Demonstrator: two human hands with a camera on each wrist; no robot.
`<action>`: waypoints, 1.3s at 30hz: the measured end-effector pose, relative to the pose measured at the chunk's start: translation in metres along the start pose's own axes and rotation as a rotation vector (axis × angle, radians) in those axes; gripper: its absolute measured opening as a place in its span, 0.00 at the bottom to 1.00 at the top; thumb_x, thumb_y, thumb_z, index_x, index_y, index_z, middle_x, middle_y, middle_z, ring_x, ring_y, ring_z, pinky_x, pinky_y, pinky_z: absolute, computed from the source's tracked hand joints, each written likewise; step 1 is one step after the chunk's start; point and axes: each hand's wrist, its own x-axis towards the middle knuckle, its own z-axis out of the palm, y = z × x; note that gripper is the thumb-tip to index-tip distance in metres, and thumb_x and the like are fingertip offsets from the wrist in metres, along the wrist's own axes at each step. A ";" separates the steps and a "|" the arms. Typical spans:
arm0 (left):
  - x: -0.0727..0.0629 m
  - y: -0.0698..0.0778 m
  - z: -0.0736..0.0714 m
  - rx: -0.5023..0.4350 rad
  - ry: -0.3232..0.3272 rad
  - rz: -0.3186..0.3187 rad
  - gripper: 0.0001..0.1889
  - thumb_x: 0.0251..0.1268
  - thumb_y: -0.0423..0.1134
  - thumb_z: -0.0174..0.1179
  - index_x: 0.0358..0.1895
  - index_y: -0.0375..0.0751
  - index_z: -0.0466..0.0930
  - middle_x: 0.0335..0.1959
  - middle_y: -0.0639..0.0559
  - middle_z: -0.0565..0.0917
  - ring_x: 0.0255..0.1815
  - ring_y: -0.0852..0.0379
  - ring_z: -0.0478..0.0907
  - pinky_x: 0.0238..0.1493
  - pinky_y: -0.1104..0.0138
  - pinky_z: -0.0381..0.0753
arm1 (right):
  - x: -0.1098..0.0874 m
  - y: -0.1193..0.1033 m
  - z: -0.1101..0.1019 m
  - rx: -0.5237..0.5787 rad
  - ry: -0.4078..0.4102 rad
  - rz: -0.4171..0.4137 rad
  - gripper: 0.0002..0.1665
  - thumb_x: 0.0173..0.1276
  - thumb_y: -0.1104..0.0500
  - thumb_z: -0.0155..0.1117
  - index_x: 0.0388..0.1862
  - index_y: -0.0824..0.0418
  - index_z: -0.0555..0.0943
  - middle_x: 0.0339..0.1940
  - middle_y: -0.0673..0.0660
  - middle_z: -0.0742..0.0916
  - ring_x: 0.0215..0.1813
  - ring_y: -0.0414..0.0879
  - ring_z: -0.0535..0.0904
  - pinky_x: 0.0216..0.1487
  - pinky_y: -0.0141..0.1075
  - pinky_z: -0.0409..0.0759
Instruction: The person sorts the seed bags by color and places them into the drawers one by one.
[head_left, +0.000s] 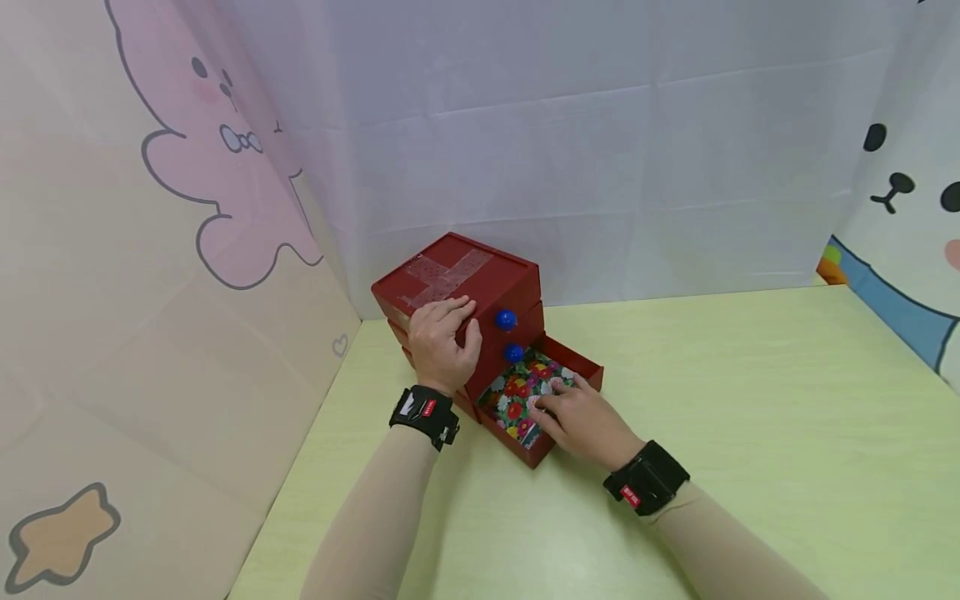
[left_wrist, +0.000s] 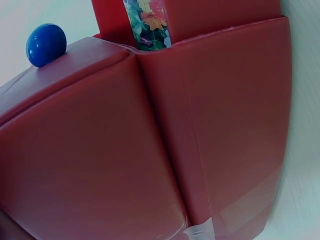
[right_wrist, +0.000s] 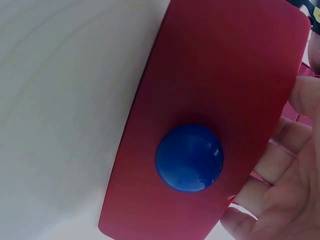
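A red drawer box (head_left: 510, 283) with blue round knobs (head_left: 506, 320) stands on the table. Its bottom drawer (head_left: 581, 358) is pulled out, and a flat flower-printed item (head_left: 517, 408) lies inside. My left hand (head_left: 444, 346) rests on the box's top near edge, fingers laid over the top; the left wrist view shows the box's red side (left_wrist: 235, 110). Over the drawer's front my right hand (head_left: 588, 423) reaches in, fingertips at the flowered item. The right wrist view shows those fingers (right_wrist: 277, 162) behind the drawer front (right_wrist: 220, 75) with its blue knob (right_wrist: 190, 158).
Clear tape (head_left: 450, 275) crosses the box's top. Behind the box hangs a pale curtain (head_left: 600, 167), and a printed cloth (head_left: 187, 375) lines the left side. The light yellow table (head_left: 750, 400) extends to the right.
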 end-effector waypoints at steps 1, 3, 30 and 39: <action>0.000 0.000 0.000 0.000 0.000 0.000 0.17 0.60 0.43 0.56 0.48 0.41 0.87 0.48 0.48 0.86 0.51 0.50 0.79 0.58 0.56 0.70 | 0.000 0.000 0.000 0.001 0.001 0.002 0.20 0.71 0.48 0.56 0.46 0.58 0.87 0.46 0.59 0.88 0.58 0.58 0.79 0.66 0.59 0.62; 0.000 0.000 0.000 -0.001 0.001 0.002 0.17 0.60 0.43 0.56 0.48 0.40 0.87 0.48 0.48 0.86 0.51 0.50 0.79 0.57 0.57 0.71 | 0.000 0.000 0.000 0.003 -0.002 0.009 0.20 0.72 0.47 0.55 0.45 0.58 0.87 0.45 0.58 0.88 0.59 0.57 0.79 0.67 0.59 0.61; 0.001 0.001 -0.002 -0.016 0.031 0.031 0.16 0.58 0.42 0.58 0.46 0.39 0.87 0.46 0.46 0.86 0.49 0.48 0.80 0.56 0.56 0.71 | -0.004 -0.002 -0.028 0.052 0.259 0.000 0.16 0.65 0.50 0.64 0.44 0.58 0.85 0.31 0.50 0.87 0.29 0.40 0.78 0.31 0.33 0.80; -0.003 -0.004 -0.006 -0.028 -0.023 0.048 0.17 0.59 0.42 0.57 0.46 0.38 0.86 0.48 0.46 0.85 0.53 0.48 0.77 0.60 0.54 0.69 | -0.016 0.003 -0.048 0.115 0.236 0.140 0.11 0.64 0.50 0.66 0.37 0.56 0.81 0.21 0.43 0.79 0.22 0.35 0.69 0.21 0.28 0.69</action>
